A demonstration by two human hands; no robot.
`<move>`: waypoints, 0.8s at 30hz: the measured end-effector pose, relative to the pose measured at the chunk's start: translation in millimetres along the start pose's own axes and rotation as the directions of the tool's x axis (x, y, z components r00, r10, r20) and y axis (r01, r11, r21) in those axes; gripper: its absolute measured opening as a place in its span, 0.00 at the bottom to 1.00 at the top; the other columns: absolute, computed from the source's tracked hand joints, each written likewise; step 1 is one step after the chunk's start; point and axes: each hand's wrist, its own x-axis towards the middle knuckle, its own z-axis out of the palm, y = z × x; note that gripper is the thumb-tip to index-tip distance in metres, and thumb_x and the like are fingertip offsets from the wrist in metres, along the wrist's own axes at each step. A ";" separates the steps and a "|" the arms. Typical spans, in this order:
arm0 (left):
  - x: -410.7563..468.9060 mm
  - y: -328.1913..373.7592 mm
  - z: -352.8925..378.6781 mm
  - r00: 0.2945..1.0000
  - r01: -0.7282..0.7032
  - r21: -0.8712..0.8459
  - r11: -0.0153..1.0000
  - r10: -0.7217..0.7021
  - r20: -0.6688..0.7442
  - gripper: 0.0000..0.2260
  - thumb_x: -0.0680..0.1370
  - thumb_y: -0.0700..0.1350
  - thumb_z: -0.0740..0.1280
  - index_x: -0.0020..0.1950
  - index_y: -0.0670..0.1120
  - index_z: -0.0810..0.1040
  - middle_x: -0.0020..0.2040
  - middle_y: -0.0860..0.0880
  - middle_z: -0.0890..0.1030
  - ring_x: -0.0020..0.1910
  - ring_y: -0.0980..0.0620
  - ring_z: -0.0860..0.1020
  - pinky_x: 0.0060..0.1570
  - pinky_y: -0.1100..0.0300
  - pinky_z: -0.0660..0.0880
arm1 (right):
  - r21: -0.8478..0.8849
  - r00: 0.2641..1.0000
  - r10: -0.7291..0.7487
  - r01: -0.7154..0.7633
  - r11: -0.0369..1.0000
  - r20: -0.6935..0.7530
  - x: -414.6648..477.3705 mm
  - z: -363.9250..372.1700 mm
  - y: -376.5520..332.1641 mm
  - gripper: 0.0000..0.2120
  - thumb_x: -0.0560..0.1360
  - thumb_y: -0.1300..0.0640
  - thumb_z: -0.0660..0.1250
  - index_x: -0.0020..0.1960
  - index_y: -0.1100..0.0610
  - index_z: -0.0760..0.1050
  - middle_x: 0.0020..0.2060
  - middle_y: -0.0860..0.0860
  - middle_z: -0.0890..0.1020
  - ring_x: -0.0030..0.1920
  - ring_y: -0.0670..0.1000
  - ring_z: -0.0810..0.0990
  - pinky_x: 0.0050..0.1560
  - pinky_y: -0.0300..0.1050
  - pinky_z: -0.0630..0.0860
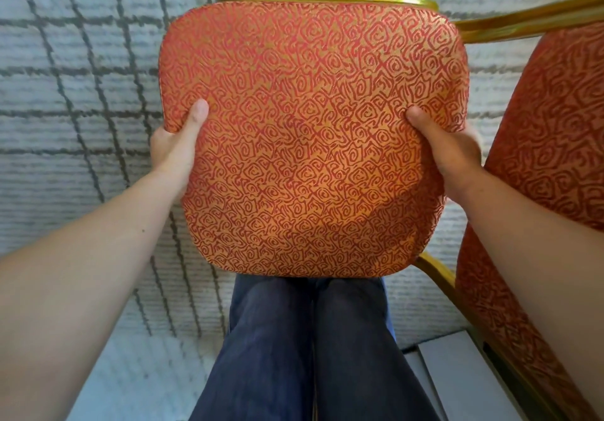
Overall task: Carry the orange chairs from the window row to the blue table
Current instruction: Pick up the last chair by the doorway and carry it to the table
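Orange chair [310, 139] seat fills frame centre over the carpet [81, 93]. Left hand [173, 146] grips its left edge, thumb on top, fingers hidden underneath; right hand [454, 152] mirrors that on the right edge, with the second chair [555, 126] at far right. Looks like the lift/carry step; blue table isn't in view, so next move needs clearing that neighbour, then walking it over.

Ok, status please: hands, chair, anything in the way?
Left hand, right hand: both grip chair by seat sides, thumbs on top. Second chair close on right side.
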 end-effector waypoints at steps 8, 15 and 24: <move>0.0 3.5 -2.6 0.999 0.003 0.035 0.999 -0.005 0.046 0.25 0.72 0.65 0.67 0.63 0.52 0.76 0.53 0.54 0.77 0.53 0.55 0.75 0.54 0.64 0.69 | 0.010 0.999 0.006 -0.006 1.000 0.036 -6.1 -2.7 -4.5 0.27 0.63 0.36 0.78 0.57 0.47 0.78 0.49 0.42 0.83 0.50 0.45 0.82 0.54 0.44 0.77; -22.5 28.6 -18.6 0.998 -0.058 0.113 0.992 0.055 0.027 0.30 0.73 0.67 0.63 0.66 0.48 0.74 0.52 0.53 0.73 0.53 0.54 0.72 0.52 0.65 0.65 | -0.016 1.000 -0.022 0.022 1.000 0.008 -27.5 -16.1 -22.8 0.37 0.62 0.34 0.77 0.65 0.53 0.77 0.53 0.47 0.82 0.52 0.50 0.81 0.58 0.46 0.76; -101.8 109.7 -98.1 0.997 -0.082 0.088 0.993 0.082 0.006 0.40 0.69 0.73 0.62 0.65 0.40 0.75 0.61 0.42 0.77 0.61 0.43 0.75 0.51 0.58 0.67 | -0.060 0.993 -0.118 0.118 0.991 0.017 -136.6 -65.6 -101.8 0.43 0.61 0.31 0.76 0.68 0.56 0.75 0.57 0.51 0.82 0.55 0.53 0.80 0.60 0.45 0.74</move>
